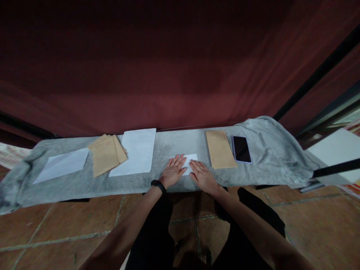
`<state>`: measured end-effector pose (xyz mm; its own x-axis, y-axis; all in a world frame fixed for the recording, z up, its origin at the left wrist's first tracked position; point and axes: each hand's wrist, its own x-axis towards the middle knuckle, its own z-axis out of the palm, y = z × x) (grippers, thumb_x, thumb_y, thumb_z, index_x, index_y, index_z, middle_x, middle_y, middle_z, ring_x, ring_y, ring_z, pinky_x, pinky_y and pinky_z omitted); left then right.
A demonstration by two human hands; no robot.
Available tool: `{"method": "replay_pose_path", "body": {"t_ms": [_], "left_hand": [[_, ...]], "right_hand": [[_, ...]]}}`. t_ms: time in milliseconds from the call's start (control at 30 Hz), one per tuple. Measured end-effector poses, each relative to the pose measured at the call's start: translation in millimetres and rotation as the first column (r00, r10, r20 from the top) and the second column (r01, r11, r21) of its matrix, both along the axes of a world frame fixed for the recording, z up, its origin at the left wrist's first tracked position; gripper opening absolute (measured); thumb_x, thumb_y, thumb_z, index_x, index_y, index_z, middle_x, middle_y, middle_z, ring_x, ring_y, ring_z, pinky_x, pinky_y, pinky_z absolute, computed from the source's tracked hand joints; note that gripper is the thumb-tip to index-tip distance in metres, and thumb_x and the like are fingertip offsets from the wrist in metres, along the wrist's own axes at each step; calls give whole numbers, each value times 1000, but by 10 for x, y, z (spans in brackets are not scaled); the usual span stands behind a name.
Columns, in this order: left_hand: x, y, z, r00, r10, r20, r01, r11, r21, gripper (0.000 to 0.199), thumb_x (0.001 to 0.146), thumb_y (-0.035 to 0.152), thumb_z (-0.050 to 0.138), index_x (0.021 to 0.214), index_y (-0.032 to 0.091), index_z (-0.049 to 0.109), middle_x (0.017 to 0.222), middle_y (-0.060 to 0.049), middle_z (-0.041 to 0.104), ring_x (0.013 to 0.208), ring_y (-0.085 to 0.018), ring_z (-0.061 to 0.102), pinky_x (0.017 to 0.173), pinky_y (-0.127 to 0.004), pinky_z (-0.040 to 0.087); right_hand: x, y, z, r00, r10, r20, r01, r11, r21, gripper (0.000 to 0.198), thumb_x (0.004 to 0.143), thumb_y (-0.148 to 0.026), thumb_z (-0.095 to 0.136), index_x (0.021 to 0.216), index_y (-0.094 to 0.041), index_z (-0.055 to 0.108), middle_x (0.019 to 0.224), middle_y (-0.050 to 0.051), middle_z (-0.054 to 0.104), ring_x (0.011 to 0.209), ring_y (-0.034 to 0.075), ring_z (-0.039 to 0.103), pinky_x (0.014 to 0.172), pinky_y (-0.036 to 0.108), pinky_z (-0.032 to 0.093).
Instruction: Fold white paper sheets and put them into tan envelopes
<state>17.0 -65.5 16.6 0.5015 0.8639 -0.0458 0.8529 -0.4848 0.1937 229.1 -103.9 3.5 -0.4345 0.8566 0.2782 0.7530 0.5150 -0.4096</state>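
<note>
Small white paper (187,160) lies flat on the grey cloth (181,140). Left hand (172,173) rests on its left side, right hand (203,177) on its right; both flattened, thumbs spread, grasping nothing. Brown envelope stack (221,150) and phone (242,149) lie to its right.

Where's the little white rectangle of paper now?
In the head view, the little white rectangle of paper lies near the middle of the grey cloth, partly under the left hand and right hand, left of the neat tan paper stack.
</note>
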Motion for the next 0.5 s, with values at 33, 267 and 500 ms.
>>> {"method": "replay_pose_path", "body": {"t_ms": [33,267,500], "left_hand": [[-18,3,-3,1000,-1,-5,1,1000,2,60,105,53,23,157,24,31,164,-3,29,154,-25,20,125,-49,19],[-53,-51,-57,999,45,14,-46,992,117,59,105,48,24,157,20,32,162,-6,35,153,-21,23,126,-45,18],[-61,-54,-93,993,84,81,-93,989,118,57,105,46,27,154,20,37,161,-6,37,152,-19,26,126,-44,15]], "right_hand": [[-23,7,-37,999,-31,39,30,999,11,50,102,-31,41,148,-11,48,155,14,45,144,24,42,122,44,30],[-307,126,-85,965,-211,154,212,977,9,55,105,-38,35,151,-9,42,159,14,38,148,26,36,123,46,22],[-444,198,-42,903,-349,250,365,931,-17,57,105,-42,31,155,-14,37,163,15,28,150,30,30,122,51,19]]}}
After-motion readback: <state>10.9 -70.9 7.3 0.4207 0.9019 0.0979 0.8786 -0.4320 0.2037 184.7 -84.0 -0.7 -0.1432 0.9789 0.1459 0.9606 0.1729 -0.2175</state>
